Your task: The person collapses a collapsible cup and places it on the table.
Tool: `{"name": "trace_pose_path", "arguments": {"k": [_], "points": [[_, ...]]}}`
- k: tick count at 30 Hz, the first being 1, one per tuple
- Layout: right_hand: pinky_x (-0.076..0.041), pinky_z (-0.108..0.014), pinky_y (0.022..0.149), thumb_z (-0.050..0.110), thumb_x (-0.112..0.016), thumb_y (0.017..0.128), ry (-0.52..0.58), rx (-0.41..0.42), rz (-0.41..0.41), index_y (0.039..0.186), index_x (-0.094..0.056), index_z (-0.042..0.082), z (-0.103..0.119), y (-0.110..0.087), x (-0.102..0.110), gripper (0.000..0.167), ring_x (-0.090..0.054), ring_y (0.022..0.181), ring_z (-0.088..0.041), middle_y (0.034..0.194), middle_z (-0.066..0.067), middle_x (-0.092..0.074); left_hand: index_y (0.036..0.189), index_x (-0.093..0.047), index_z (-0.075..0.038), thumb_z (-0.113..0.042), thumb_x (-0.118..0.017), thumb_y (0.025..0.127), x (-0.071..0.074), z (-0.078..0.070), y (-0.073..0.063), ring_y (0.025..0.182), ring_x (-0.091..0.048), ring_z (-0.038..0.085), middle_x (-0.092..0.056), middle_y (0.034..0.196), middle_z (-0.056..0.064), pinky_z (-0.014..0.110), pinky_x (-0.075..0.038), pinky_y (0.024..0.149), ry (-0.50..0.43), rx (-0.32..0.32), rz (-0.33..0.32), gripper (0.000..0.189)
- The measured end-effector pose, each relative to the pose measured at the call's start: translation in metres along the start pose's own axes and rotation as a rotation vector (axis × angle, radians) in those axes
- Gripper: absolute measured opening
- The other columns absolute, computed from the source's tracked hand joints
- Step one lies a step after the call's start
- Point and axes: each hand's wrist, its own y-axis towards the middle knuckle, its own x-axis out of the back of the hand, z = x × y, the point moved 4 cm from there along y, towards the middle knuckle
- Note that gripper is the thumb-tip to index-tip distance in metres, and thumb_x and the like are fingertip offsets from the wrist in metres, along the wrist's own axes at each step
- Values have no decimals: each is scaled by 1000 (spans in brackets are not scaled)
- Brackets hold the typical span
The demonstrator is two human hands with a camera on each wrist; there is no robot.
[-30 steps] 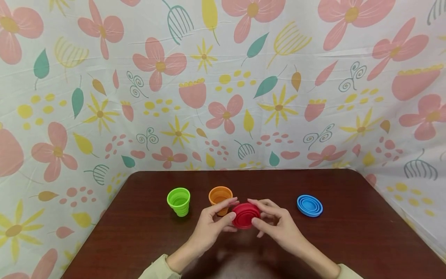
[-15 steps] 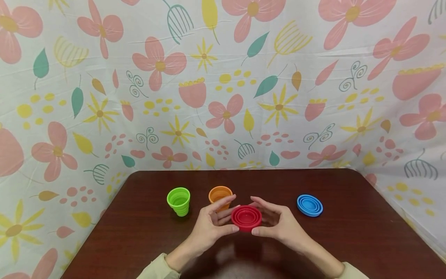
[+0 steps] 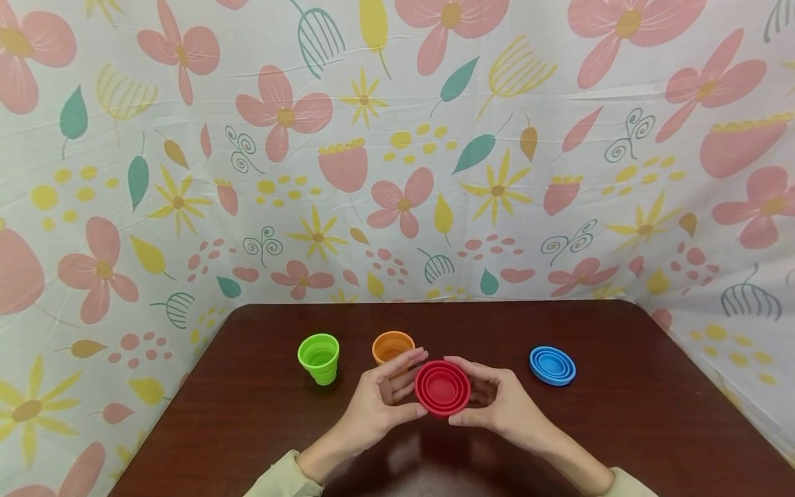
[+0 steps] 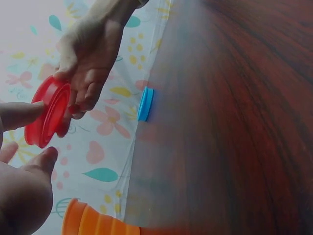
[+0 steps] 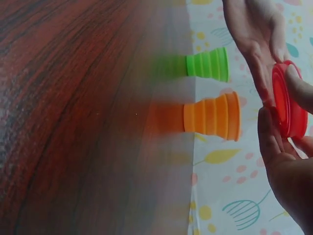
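Observation:
A red collapsible cup, folded flat into nested rings, is held up between both hands near the middle of the table. My left hand grips its left side, thumb at the lower edge and fingers behind. On the other side, my right hand pinches the cup with its thumb low and its forefinger near the top. The left wrist view shows the flattened red cup edge-on between the hands. Behind the left fingertips stands an orange cup, extended and partly hidden.
A green collapsible cup stands extended at the left. To the right lies a blue collapsible cup, folded flat. All are on a dark brown wooden table, with a flower-patterned cloth hanging behind it.
Thumbs have shifted from the red cup's face to its lower edge. The cup has tipped so its rings face the head camera more fully. The other cups have stayed put.

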Motion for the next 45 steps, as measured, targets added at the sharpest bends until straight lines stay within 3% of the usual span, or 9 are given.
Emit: {"name": "trace_pose_path", "arguments": {"k": [6,12,18,23,29,36,45], "points": [[-61,-44,87,-3,-89,80,-11,29,-37,152,-57,10,2,0,2,81,-67,122,-25,151,-19,-56,156,-48,0,7,-78,91,0,5,0,126,-65,29,-63,140,25,38,-53,103,42,65,-8,72],[-61,-45,87,-4,-90,79,-31,48,-34,153,-56,11,4,-1,1,82,-68,120,-27,153,-20,-53,153,-50,2,10,-75,92,-4,8,0,111,-72,21,-68,129,29,36,-58,96,47,45,34,67],[-62,-43,88,-5,-89,79,-76,98,-32,153,-55,12,6,-1,0,83,-71,114,-30,150,-19,-56,152,-51,4,10,-76,90,-5,9,1,102,-74,18,-69,125,30,34,-60,92,60,33,2,66],[-62,-42,87,-5,-90,78,-99,133,-40,154,-55,13,7,-1,-1,85,-70,114,-31,148,-17,-57,151,-52,2,10,-78,89,-6,11,0,99,-74,17,-69,125,28,32,-61,89,50,65,-37,68],[-63,-42,84,-2,-92,78,-135,158,-54,154,-54,13,8,-1,0,87,-70,114,-30,149,-14,-57,151,-52,2,13,-76,89,-9,13,1,99,-73,17,-67,126,31,32,-61,89,43,41,-44,68],[-61,-35,89,6,-97,74,-276,136,-104,152,-58,21,7,-2,4,89,-64,123,-22,147,-5,-61,153,-49,1,15,-73,90,-15,17,3,99,-73,17,-65,129,31,37,-62,86,18,65,-41,69],[-63,-37,81,16,-100,72,-351,95,-143,147,-62,23,3,-3,24,85,-68,110,-21,145,-8,-63,160,-43,-5,17,-65,94,-27,24,7,103,-71,22,-59,140,26,41,-62,88,-29,132,-65,73]]}}
